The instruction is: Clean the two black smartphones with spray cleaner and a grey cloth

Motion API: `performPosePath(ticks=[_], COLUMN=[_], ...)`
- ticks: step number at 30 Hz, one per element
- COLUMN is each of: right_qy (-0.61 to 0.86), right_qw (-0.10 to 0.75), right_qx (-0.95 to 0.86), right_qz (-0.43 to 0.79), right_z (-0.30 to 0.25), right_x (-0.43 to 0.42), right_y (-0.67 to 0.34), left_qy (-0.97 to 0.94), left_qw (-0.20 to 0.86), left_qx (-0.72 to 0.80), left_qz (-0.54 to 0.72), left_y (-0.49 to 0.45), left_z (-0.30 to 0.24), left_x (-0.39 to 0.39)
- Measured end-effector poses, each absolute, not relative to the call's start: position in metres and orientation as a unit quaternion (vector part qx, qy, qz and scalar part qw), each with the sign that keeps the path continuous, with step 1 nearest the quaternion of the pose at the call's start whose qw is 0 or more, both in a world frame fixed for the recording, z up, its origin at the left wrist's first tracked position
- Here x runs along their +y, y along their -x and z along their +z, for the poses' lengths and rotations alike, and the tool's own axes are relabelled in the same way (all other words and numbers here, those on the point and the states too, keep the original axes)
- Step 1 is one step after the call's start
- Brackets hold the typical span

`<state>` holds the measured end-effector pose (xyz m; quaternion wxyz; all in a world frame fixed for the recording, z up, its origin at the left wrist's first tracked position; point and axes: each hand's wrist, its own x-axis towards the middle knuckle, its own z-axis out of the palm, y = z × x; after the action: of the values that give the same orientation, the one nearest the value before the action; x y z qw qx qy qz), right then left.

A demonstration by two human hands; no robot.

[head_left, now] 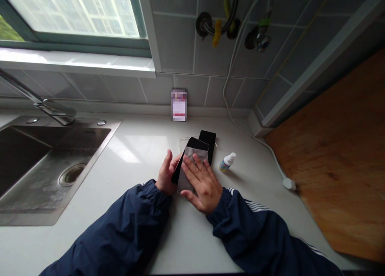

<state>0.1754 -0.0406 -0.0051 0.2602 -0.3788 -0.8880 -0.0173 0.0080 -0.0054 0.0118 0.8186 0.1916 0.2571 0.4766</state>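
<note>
My left hand (166,175) grips a black smartphone (197,142) by its left edge, thumb pointing up. Over the phone's screen lies a grey cleaning cloth (185,180) with a zigzag edge. My right hand (204,184) rests flat on the cloth with fingers stretched out, pressing it to the phone. Behind the phone, a second flat black object (208,137) lies on the counter, partly covered; its kind I cannot make out. A clear plastic sleeve (182,140) shows beside it. To the right of my right hand stands a small white-capped spray bottle (227,162).
A steel sink (87,203) with a tap (57,111) is on the left of the white counter (120,236). Against the tiled wall leans a phone with a blurred screen (179,105). A white cable with a plug (289,183) runs along the right, by a wooden board (339,159).
</note>
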Motion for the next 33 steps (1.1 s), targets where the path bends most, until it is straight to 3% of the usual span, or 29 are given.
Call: performPosePath(ticks=[5,10,15,23,33], right_qy=[0.452,0.455,0.442,0.372,0.319], right_qw=[0.332,0.343,0.322,0.223,0.22], right_qx=[-0.827,-0.821,-0.836,-0.901,-0.919], right_qz=[-0.042,-0.041,-0.037,0.015,0.07], right_z=[0.002,0.002,-0.002,0.0,0.002], right_x=[-0.036,-0.032,-0.037,-0.05,-0.053], right_y=[-0.181,-0.183,-0.179,-0.17,-0.172], left_qy=[-0.255,-0.274,-0.253,-0.154,-0.135], left_qw=[0.816,0.817,0.814,0.808,0.775], left_qx=[0.225,0.22,0.228,0.238,0.243], left_qz=[0.467,0.457,0.471,0.517,0.568], left_y=[-0.012,-0.013,-0.012,-0.004,-0.004], left_z=[0.01,0.009,0.008,0.012,0.014], left_x=[-0.01,-0.01,-0.007,-0.005,-0.003])
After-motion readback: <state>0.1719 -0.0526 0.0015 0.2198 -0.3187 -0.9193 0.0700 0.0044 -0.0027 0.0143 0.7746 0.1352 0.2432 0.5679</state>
